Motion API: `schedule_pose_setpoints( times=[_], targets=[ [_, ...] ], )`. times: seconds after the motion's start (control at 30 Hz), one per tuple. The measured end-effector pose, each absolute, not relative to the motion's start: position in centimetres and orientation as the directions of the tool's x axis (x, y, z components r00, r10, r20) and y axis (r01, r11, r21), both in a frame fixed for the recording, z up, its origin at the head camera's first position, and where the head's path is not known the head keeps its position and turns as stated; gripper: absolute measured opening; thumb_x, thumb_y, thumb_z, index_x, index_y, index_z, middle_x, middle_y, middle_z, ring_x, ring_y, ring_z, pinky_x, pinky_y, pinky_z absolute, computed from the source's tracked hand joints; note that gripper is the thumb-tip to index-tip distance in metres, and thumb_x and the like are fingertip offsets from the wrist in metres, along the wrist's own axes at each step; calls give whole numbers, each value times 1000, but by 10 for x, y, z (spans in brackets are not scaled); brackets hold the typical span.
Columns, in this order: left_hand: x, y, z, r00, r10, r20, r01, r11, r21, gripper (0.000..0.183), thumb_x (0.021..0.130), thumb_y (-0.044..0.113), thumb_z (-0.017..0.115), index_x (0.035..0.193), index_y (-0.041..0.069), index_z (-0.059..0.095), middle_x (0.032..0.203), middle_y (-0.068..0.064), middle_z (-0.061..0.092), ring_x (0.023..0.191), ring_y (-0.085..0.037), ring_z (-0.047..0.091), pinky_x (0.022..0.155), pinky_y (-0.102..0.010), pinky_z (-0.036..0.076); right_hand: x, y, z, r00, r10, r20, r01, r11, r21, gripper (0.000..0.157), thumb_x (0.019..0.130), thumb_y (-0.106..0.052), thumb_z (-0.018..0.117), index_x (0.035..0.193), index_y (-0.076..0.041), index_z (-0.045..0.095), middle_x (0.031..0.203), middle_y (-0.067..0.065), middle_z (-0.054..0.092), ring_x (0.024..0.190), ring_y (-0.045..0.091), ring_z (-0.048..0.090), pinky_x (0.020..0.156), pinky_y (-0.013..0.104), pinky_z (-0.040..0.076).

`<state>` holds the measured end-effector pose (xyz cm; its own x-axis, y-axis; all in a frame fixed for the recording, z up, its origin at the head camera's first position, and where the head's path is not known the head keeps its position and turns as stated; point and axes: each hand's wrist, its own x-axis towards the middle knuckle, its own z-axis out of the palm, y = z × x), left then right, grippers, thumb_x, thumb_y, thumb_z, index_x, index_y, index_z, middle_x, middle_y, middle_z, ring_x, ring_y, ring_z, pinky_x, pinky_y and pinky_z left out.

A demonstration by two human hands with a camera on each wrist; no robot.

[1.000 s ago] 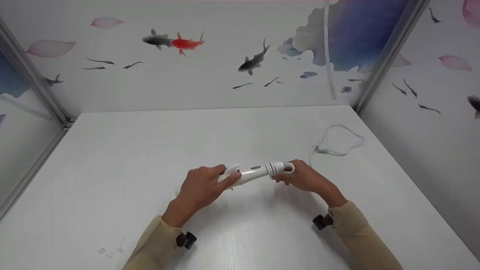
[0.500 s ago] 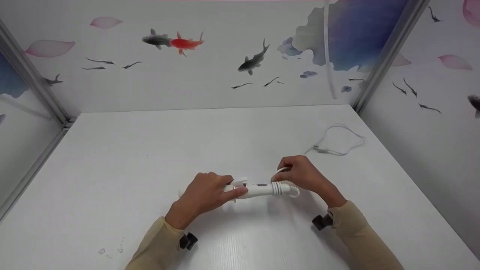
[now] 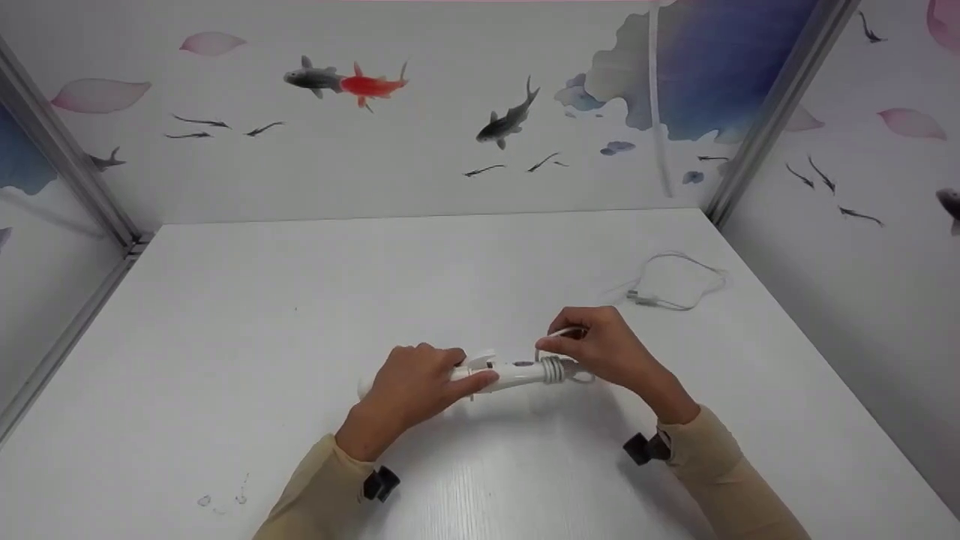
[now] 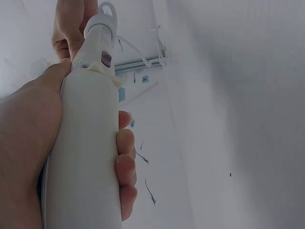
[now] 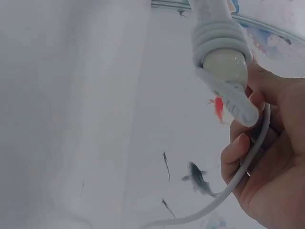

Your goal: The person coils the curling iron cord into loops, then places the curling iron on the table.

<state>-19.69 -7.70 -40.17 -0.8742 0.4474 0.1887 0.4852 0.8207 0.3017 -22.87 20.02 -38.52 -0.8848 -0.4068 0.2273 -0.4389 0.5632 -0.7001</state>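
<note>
My left hand (image 3: 412,388) grips a white curling iron (image 3: 511,374) round its thick barrel, thumb along the near side. In the left wrist view the barrel (image 4: 89,143) fills the palm, with a purple switch (image 4: 106,59) on the narrower handle beyond. Several coils of white cord (image 5: 219,40) are wound round the handle's end. My right hand (image 3: 609,346) is just above that end, pinching the cord between thumb and fingers. The right wrist view shows the loose cord (image 5: 228,191) running across the right palm and away below. The barrel's far end is mostly hidden by my left hand.
On the white table (image 3: 375,277), the cord's tail (image 3: 686,255) lies in a loop at the back right, with its plug end (image 3: 643,300) beside it. Walls printed with fish surround the table's back and sides. Small marks (image 3: 240,498) show at the front left.
My right hand has moved from the handle's end to above and behind it, drawing the cord over. The curling iron has come nearer and lies more level. My left hand keeps its grip.
</note>
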Motion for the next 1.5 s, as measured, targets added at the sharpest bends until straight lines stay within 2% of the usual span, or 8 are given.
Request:
schedule_pose_setpoints(
  times=[0.23,0.43,0.63,0.87,1.07,1.2,1.37,1.5],
  targets=[
    [-197,-81,-398,-902,367,227,418,873,251,57,93,65,54,98,11,71,59,2,52,51,-13,41,50,-26,31,-216,186,-379,-860,-378,344,-508,570,-645,14,97,-22,67,97,-9,75,86,1,72,68,8,58,64,23,51],
    [-197,-80,-400,-907,294,302,375,890,260,55,94,62,56,99,9,71,58,1,51,50,-12,40,49,-26,31,-213,182,-381,-814,-373,445,-580,555,-596,15,98,-17,65,101,-7,75,77,1,68,63,4,54,58,21,48],
    [-199,-80,-399,-907,214,362,328,899,290,57,93,63,56,95,8,71,56,0,50,49,-13,40,49,-27,33,-213,180,-382,-809,-379,450,-588,523,-617,17,100,-18,62,100,-7,74,72,-1,64,61,3,51,54,21,42],
    [-202,-84,-398,-880,162,446,315,902,294,54,93,59,60,83,6,67,54,-1,48,48,-13,38,47,-26,32,-215,181,-383,-839,-425,340,-529,487,-695,22,104,-23,55,101,-10,73,74,5,65,63,13,59,60,24,51],
    [-202,-86,-398,-882,152,446,311,899,310,54,94,56,59,89,3,70,57,-3,55,50,-13,41,47,-27,36,-224,188,-388,-819,-550,160,-461,466,-756,25,104,-21,54,116,-9,72,91,11,74,79,18,69,78,31,56],
    [-202,-87,-398,-879,153,452,315,898,308,53,95,53,59,91,2,70,60,-4,57,50,-14,41,47,-27,37,-233,195,-394,-787,-614,56,-421,469,-777,27,104,-20,54,122,-10,71,103,12,77,90,20,73,90,33,54],
    [-201,-88,-397,-820,244,518,375,912,166,47,96,48,62,91,3,69,59,-4,55,49,-13,37,45,-27,37,-242,200,-402,-777,-629,-18,-375,486,-789,26,103,-16,55,119,-4,72,94,16,76,88,22,73,93,39,53],
    [-200,-88,-399,-757,340,558,429,903,31,39,95,44,65,93,5,68,60,-4,54,49,-13,35,44,-26,36,-243,201,-405,-793,-607,-41,-352,513,-783,25,102,-17,57,114,-3,73,87,14,75,82,20,71,87,49,54]
  ],
)
